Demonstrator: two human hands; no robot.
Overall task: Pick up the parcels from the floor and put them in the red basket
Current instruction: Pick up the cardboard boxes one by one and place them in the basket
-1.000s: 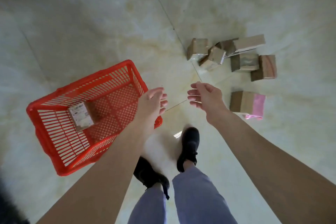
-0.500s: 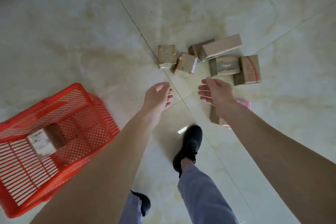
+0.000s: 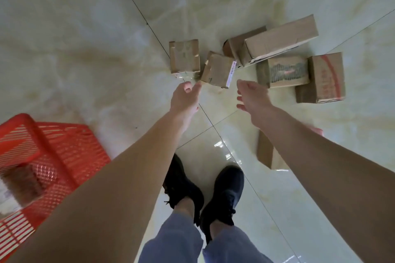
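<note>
Several brown cardboard parcels lie in a cluster on the pale floor ahead. A small square parcel (image 3: pixel 184 56) is leftmost, with a tilted parcel (image 3: pixel 218 70) beside it and a long parcel (image 3: pixel 281 39) behind. My left hand (image 3: pixel 185 97) hangs empty just below the tilted parcel, fingers apart. My right hand (image 3: pixel 252 95) is also empty and spread, to the right of that parcel. The red basket (image 3: pixel 70 149) stands at the lower left with one parcel (image 3: pixel 19 186) inside. Another parcel (image 3: pixel 265 151) lies half hidden under my right forearm.
Two more parcels, one printed (image 3: pixel 284 71) and one with red markings (image 3: pixel 324 77), lie at the right of the cluster. My black shoes (image 3: pixel 226 194) stand on the glossy tiles between the basket and the pile. Dark tile joints cross the floor.
I have stepped toward the pile; the parcels look larger and nearer. Both hands have stretched forward and now flank the tilted parcel. The basket has slid to the lower left of the view.
</note>
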